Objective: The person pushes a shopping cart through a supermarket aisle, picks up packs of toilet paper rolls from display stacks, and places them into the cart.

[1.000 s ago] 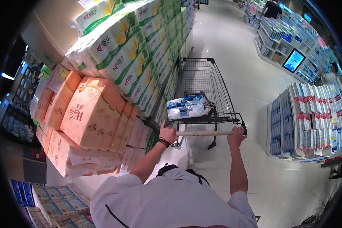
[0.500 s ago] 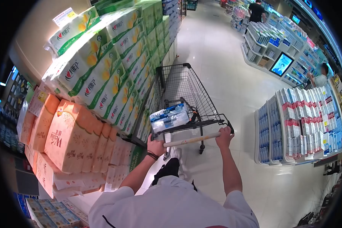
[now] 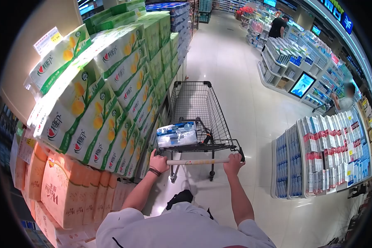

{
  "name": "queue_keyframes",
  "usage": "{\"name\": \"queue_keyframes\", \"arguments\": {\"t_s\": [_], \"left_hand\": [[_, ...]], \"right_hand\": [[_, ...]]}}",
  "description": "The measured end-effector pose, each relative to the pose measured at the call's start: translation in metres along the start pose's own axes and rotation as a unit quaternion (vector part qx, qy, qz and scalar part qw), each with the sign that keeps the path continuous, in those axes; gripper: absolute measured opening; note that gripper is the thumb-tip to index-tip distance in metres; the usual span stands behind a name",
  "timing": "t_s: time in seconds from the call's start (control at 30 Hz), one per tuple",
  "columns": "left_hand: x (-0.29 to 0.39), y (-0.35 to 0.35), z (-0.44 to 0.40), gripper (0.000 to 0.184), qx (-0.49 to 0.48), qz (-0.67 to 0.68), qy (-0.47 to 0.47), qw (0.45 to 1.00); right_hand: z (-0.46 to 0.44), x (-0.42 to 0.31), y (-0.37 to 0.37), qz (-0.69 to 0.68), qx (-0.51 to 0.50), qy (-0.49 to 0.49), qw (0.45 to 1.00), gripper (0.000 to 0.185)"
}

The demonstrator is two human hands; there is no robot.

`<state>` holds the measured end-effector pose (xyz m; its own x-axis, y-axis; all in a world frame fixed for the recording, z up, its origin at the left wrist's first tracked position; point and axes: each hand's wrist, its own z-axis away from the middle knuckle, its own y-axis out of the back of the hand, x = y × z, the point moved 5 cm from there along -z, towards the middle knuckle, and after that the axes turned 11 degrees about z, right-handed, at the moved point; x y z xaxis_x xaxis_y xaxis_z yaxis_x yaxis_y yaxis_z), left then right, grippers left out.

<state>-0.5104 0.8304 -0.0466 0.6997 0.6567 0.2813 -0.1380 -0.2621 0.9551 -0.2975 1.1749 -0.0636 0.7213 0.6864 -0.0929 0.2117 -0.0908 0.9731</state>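
Observation:
A black wire shopping cart (image 3: 200, 103) stands in front of me, its light-coloured handle bar (image 3: 197, 162) running across. Around the left end of the bar my left hand (image 3: 159, 162) is closed, with a dark band on the wrist. My right hand (image 3: 233, 163) grips the bar's right end, beside the black corner piece. Near the handle, on the left side of the cart, lies a clear-wrapped pack with blue and white print (image 3: 177, 134). A dark strap or cord with a bit of orange lies beside it.
Green and white tissue packs (image 3: 99, 124) are stacked close on the left, with orange packs (image 3: 66, 188) below. To the right stands a shelf of boxes (image 3: 326, 153). Farther off are a lit screen (image 3: 302, 84), a person in black (image 3: 278, 27) and a person in a light top (image 3: 344, 102).
The cart has advanced along the stacked packs and turned slightly, its handle now nearly level in view. More of the green stack shows. Both hands have kept hold of the bar.

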Motion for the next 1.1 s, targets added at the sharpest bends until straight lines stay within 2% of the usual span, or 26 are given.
{"name": "queue_keyframes", "arguments": {"t_s": [0.2,0.5,0.67,0.9,1.1], "left_hand": [[-0.014,-0.012,-0.098,0.020,-0.012,0.015,-0.006,1.000],[-0.019,-0.023,-0.231,0.019,-0.024,0.015,-0.026,0.999],[-0.027,-0.039,-0.293,0.020,-0.016,0.009,-0.056,0.998],[0.000,-0.066,-0.392,0.018,0.001,0.020,-0.055,0.998],[0.062,-0.088,-0.458,0.017,0.031,0.047,-0.021,0.998]], "right_hand": [[-0.085,-0.008,-0.024,0.018,0.009,-0.002,1.000,0.018],[-0.187,-0.006,-0.055,0.026,-0.051,-0.037,0.998,0.022],[-0.227,-0.013,-0.056,0.048,-0.016,-0.071,0.996,0.024],[-0.323,0.024,-0.074,0.073,-0.012,-0.067,0.995,0.033],[-0.426,0.072,-0.093,0.061,-0.048,-0.063,0.995,0.038]]}}
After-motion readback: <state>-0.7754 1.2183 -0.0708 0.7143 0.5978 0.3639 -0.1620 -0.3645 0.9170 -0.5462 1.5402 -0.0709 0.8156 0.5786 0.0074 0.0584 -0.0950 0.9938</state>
